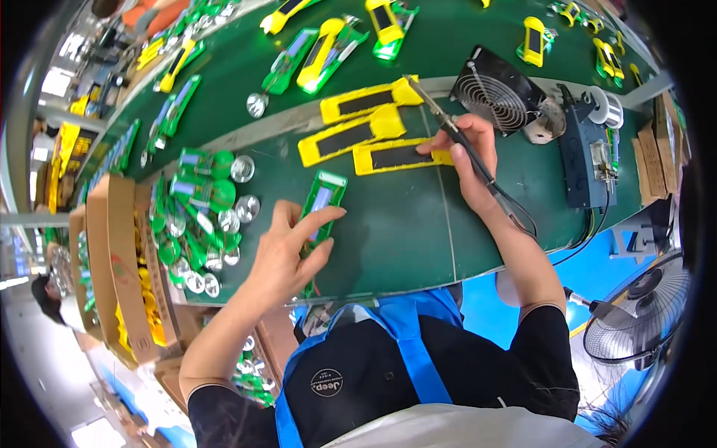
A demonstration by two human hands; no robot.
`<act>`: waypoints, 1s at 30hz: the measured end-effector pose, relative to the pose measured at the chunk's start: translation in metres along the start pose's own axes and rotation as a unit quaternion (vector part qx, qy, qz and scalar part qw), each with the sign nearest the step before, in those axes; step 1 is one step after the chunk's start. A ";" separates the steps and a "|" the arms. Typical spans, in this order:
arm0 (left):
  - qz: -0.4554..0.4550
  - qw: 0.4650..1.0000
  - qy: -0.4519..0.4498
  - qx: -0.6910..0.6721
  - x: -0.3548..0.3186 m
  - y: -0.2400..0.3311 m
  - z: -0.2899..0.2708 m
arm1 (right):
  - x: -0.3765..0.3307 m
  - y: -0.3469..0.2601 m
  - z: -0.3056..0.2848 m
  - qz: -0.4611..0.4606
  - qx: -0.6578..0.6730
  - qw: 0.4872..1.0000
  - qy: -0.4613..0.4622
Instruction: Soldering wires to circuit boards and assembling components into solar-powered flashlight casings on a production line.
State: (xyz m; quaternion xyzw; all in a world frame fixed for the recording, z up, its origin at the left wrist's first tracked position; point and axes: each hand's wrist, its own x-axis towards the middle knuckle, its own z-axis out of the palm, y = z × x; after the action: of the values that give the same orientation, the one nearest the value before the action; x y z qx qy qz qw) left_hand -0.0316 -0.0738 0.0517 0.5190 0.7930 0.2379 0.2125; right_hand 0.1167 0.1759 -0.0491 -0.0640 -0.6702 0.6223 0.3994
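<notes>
The left hand (287,250), fingers loosely curled, gripped a green circuit board (321,205); at two o'clock, the right hand (467,153) closed around a soldering iron (448,127) and touched a yellow casing (399,155).

Green circuit board (321,209): long, narrow, with a pale rectangular panel near its middle, lying flat on the dark green worktop (403,224), long axis tilting slightly right of vertical. Soldering iron (455,134): slim dark handle with metal tip, lying diagonally, tip pointing up-left, cord trailing from the rear. Yellow housing (396,157): flat, with a dark rectangular window, lying crosswise just beside two like pieces.
</notes>
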 end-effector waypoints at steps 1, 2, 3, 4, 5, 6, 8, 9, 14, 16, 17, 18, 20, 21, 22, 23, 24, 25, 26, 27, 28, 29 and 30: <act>-0.004 1.000 -0.015 -0.016 -0.011 -0.007 0.007 | -0.001 -0.001 0.006 -0.011 -0.003 1.000 0.006; -0.013 1.000 -0.013 -0.023 -0.016 -0.009 0.013 | -0.001 -0.003 0.008 -0.003 -0.001 1.000 -0.002; -0.037 0.996 -0.021 -0.078 -0.017 -0.011 0.019 | -0.001 -0.003 0.010 -0.018 -0.028 0.999 0.004; -0.061 0.989 -0.029 -0.134 -0.018 -0.013 0.028 | -0.003 -0.007 0.012 -0.030 -0.055 0.998 0.011; -0.079 0.937 -0.014 -0.340 -0.018 -0.021 0.050 | -0.005 -0.014 0.015 -0.032 -0.098 0.994 0.037; -0.089 0.932 -0.020 -0.350 -0.014 -0.014 0.059 | -0.011 -0.019 0.010 -0.049 -0.159 0.984 0.072; -0.103 0.849 0.004 -0.518 -0.007 0.002 0.068 | -0.021 -0.033 -0.008 -0.130 -0.261 0.955 0.053; -0.111 0.846 -0.002 -0.522 -0.006 0.005 0.069 | -0.029 -0.040 -0.012 -0.121 -0.241 0.960 0.070; 0.065 0.986 0.076 -0.130 0.023 0.007 0.059 | -0.090 -0.061 -0.043 -0.075 -0.031 0.985 0.152; 0.145 0.974 0.164 -0.064 0.040 0.004 0.068 | -0.105 -0.067 -0.029 -0.001 0.025 0.974 0.225; 0.183 0.970 0.148 -0.068 0.048 0.005 0.070 | -0.112 -0.063 -0.027 0.058 0.092 0.971 0.211; 0.219 0.964 0.132 -0.070 0.053 0.007 0.072 | -0.116 -0.060 -0.027 0.117 0.161 0.960 0.196; 0.201 0.967 0.122 -0.094 0.056 0.011 0.076 | -0.110 -0.056 -0.025 0.124 0.108 0.969 0.184; 0.173 0.965 0.116 -0.157 0.058 0.011 0.079 | -0.106 -0.057 -0.024 0.128 0.115 0.968 0.185; 0.144 0.958 0.111 -0.220 0.060 0.011 0.080 | -0.102 -0.059 -0.023 0.131 0.122 0.966 0.185; 0.142 0.959 0.108 -0.221 0.057 0.008 0.079 | -0.101 -0.060 -0.024 0.134 0.122 0.966 0.187; 0.130 0.958 0.122 -0.224 0.051 0.003 0.076 | -0.100 -0.058 -0.024 0.144 0.108 0.966 0.184; 0.117 0.957 0.137 -0.227 0.048 -0.001 0.075 | -0.100 -0.057 -0.025 0.155 0.094 0.967 0.180; 0.115 0.958 0.135 -0.227 0.051 -0.002 0.076 | -0.099 -0.057 -0.025 0.158 0.095 0.966 0.181; 0.176 0.958 0.131 -0.182 0.051 -0.003 0.076 | -0.098 -0.059 -0.023 0.162 0.094 0.966 0.180; 0.237 0.954 0.125 -0.137 0.051 -0.003 0.077 | -0.098 -0.060 -0.021 0.167 0.092 0.965 0.180; 0.246 0.950 0.135 -0.137 0.055 0.000 0.078 | -0.097 -0.059 -0.020 0.170 0.093 0.965 0.178; 0.244 0.950 0.135 -0.138 0.059 0.001 0.081 | -0.097 -0.059 -0.019 0.173 0.088 0.966 0.172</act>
State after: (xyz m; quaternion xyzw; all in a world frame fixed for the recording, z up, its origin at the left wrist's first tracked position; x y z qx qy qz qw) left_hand -0.0055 -0.0066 -0.0175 0.6256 0.6226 0.4574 0.1087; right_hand 0.2176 0.1217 -0.0429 -0.2498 -0.5131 0.7178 0.3989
